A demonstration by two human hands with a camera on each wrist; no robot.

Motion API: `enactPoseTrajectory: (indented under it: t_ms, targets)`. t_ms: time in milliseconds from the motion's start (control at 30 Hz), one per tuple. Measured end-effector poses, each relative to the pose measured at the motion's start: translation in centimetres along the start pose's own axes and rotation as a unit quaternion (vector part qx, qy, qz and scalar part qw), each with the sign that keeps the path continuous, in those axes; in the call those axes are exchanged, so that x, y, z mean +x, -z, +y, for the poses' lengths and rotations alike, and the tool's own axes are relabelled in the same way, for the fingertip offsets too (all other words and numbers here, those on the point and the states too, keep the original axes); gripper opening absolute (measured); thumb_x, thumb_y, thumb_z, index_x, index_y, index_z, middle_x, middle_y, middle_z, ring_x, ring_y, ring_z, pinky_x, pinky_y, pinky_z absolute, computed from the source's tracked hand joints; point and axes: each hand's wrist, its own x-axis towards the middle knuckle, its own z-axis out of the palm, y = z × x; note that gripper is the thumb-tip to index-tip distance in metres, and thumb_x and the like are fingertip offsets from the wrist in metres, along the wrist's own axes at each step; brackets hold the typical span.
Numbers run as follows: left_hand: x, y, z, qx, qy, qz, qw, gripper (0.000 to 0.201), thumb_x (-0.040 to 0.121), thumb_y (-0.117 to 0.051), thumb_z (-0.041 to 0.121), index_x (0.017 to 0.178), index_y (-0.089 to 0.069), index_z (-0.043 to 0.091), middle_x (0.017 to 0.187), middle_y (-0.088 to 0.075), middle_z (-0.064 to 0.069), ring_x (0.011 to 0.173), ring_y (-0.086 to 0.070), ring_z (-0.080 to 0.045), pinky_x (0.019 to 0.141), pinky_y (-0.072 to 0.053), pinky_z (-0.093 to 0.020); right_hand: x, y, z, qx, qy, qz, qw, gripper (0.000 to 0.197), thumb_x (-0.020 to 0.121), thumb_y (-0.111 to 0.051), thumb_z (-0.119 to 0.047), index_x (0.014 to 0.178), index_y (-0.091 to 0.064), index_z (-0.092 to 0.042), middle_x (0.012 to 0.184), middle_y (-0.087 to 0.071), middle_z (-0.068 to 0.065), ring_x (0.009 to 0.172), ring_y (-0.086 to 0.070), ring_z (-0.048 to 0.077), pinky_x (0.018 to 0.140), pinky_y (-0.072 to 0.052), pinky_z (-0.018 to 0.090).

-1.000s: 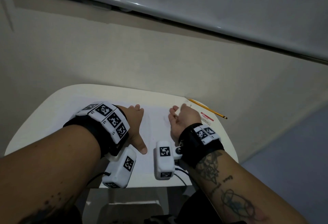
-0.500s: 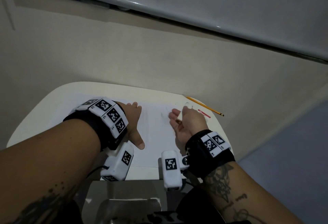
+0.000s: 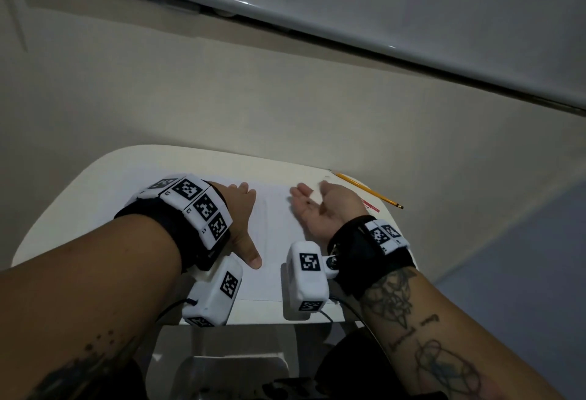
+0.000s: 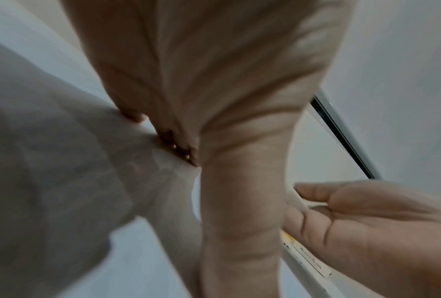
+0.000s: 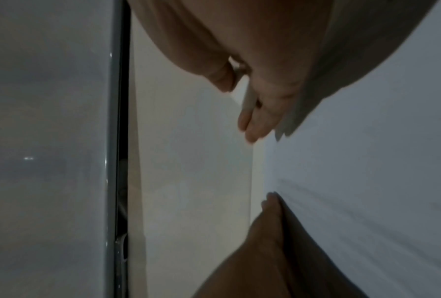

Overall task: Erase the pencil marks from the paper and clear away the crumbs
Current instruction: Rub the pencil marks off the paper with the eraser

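Observation:
A white sheet of paper lies on the small white table. My left hand presses flat on the sheet's left part, fingers straight and thumb spread. My right hand stands on its little-finger edge on the right part of the sheet, palm turned toward the left hand, fingers straight and holding nothing. Just right of it lies a white eraser with a red label. The left wrist view shows my left palm, the right hand and the eraser. Pencil marks and crumbs are too faint to see.
A yellow pencil lies slanted at the table's far right corner, beyond the eraser. A beige wall rises right behind the table. The floor drops away past the table's right edge. The paper's near edge runs close to the table's front edge.
My right hand has rolled from back-up to palm facing left and has opened its fingers over the sheet. The left hand stays pressed on the paper.

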Motion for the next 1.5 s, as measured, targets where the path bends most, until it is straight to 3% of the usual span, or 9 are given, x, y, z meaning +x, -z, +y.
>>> enactPoseTrajectory:
  t_ms: [167,367,567,767,900,1133,1267,1367,1500]
  targets:
    - [0.2,-0.4,0.0,-0.002,0.003,0.003,1.000,0.141,0.054,-0.072,0.081,0.155,-0.003,0.010,0.164,-0.001,-0.011,0.150,-0.013,-0.025,0.118,-0.023,-0.048,0.3,-2.0,2.6,-0.055,-0.034,-0.076,0.995,0.039,0.108,-0.035,-0.025,0.140,-0.042,-0.006,0.123,-0.062,0.021,0.094,-0.067,0.031,0.091,-0.053,0.041]
    - [-0.1,-0.3,0.0,0.001,-0.005,0.005,1.000,0.139,0.057,-0.073,0.078,0.154,-0.004,0.006,0.163,-0.003,-0.012,0.149,-0.016,-0.027,0.116,-0.027,-0.049,2.9,-1.2,-0.2,-0.017,0.116,0.047,0.992,0.043,0.106,-0.031,-0.019,0.142,-0.041,0.001,0.146,-0.048,0.018,0.133,-0.050,0.029,0.106,-0.042,0.034]
    - [0.1,-0.2,0.1,0.008,-0.003,-0.003,1.000,0.145,0.055,-0.072,0.080,0.155,0.004,0.007,0.164,0.004,-0.012,0.150,-0.010,-0.026,0.118,-0.022,-0.047,2.4,-2.9,2.1,-0.011,0.031,-0.032,0.999,0.039,0.108,-0.032,-0.023,0.145,-0.039,-0.011,0.109,-0.059,0.018,0.115,-0.061,0.029,0.100,-0.047,0.039]
    - [-0.3,-0.1,0.1,-0.002,0.001,-0.004,1.000,0.140,0.059,-0.072,0.077,0.155,0.001,0.008,0.164,0.001,-0.010,0.150,-0.012,-0.025,0.118,-0.024,-0.048,3.0,0.2,-1.4,-0.024,0.091,0.062,0.994,0.042,0.106,-0.031,-0.017,0.145,-0.039,-0.002,0.101,-0.057,0.007,0.074,-0.055,0.014,0.098,-0.045,0.029]
    - [-0.4,0.1,0.2,0.000,-0.001,-0.005,1.000,0.138,0.059,-0.073,0.077,0.155,-0.002,0.007,0.164,-0.004,-0.010,0.149,-0.016,-0.025,0.117,-0.025,-0.047,1.3,0.9,-1.0,0.007,0.018,0.016,1.000,0.041,0.106,-0.040,-0.023,0.141,-0.044,-0.001,0.108,-0.062,0.020,0.109,-0.064,0.030,0.084,-0.056,0.038]
    - [-0.2,0.1,0.3,0.006,0.009,-0.007,1.000,0.130,0.059,-0.074,0.077,0.151,-0.015,0.005,0.158,-0.020,-0.013,0.144,-0.028,-0.029,0.112,-0.033,-0.049,-0.5,2.6,-0.3,-0.078,0.049,0.029,0.995,0.039,0.108,-0.032,-0.022,0.143,-0.040,-0.008,0.099,-0.066,0.015,0.084,-0.067,0.027,0.081,-0.054,0.038]
    - [-0.1,0.5,0.5,0.015,0.011,-0.024,1.000,0.124,0.059,-0.074,0.077,0.148,-0.021,0.008,0.156,-0.024,-0.014,0.142,-0.032,-0.031,0.111,-0.034,-0.050,-2.2,3.3,-1.4,-0.080,-0.001,-0.010,0.997,0.041,0.106,-0.040,-0.029,0.114,-0.060,0.006,0.093,-0.069,0.021,0.090,-0.067,0.031,0.093,-0.055,0.038]
    - [0.2,1.2,1.1,0.024,0.002,-0.049,0.999,0.106,0.048,-0.075,0.080,0.126,-0.039,0.018,0.132,-0.049,-0.006,0.130,-0.043,-0.028,0.102,-0.040,-0.048,-3.2,3.6,-0.5,-0.155,-0.031,-0.039,0.987,0.037,0.106,-0.040,-0.026,0.108,-0.059,0.006,0.093,-0.070,0.021,0.083,-0.070,0.031,0.071,-0.062,0.036]
    - [0.2,2.4,2.6,0.032,-0.010,-0.080,0.996,0.080,0.068,-0.079,0.061,0.118,-0.042,0.011,0.105,-0.049,-0.002,0.096,-0.049,-0.022,0.075,-0.039,-0.033,-2.6,4.3,-0.9,-0.146,0.022,0.021,0.989,0.034,0.106,-0.040,-0.023,0.121,-0.054,0.004,0.097,-0.069,0.017,0.082,-0.070,0.027,0.060,-0.061,0.034]
